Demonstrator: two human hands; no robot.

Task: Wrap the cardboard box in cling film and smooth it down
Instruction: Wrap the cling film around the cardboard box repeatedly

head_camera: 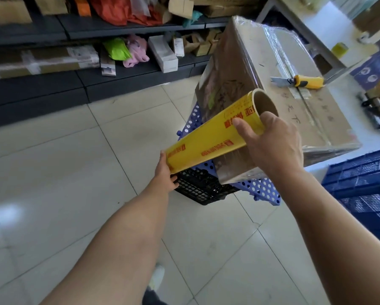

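A large cardboard box point(279, 69) stands at the right, its left side and part of its top covered in shiny cling film. I hold a yellow cling film roll point(215, 137) slanted against the box's near left side, and film stretches from the roll onto the box. My right hand point(272, 142) grips the roll's upper end by the open cardboard core. My left hand point(166, 172) holds the lower end. A yellow utility knife point(299, 81) lies on the box top with its blade out.
The box rests on a blue perforated stand point(259, 190) with a black crate point(202, 188) under it. A blue crate point(365, 183) sits at the right, a tape dispenser point(378, 106) beyond it. Dark shelves point(74, 84) with parcels line the far side. The floor point(74, 172) is pale tile.
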